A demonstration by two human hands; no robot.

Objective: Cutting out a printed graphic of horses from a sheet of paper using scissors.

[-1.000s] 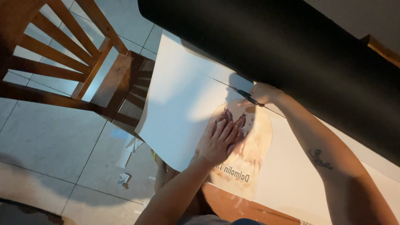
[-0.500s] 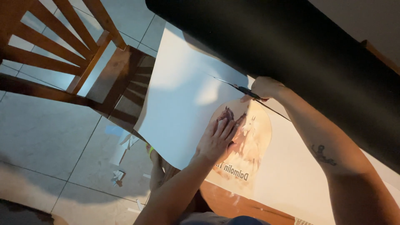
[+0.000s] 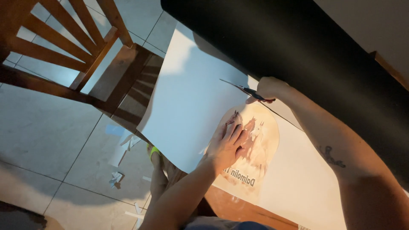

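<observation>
A large white sheet (image 3: 187,102) hangs over the table's edge, printed with a round picture of horses (image 3: 260,140). My left hand (image 3: 228,145) lies flat on the sheet, fingers spread, pressing on the picture's left side. My right hand (image 3: 270,88) holds a pair of scissors (image 3: 240,87) whose blades point left, lying in a straight cut that runs through the sheet above the picture.
A big black roll (image 3: 298,47) lies across the sheet at the top right. A wooden chair (image 3: 81,59) stands on the tiled floor at left. Paper scraps (image 3: 117,170) litter the tiles. My foot in a sandal (image 3: 157,164) shows under the sheet. The brown table edge (image 3: 238,208) is at the bottom.
The scissors have advanced left along the cut, which is now longer. My left hand has stayed pressed on the picture.
</observation>
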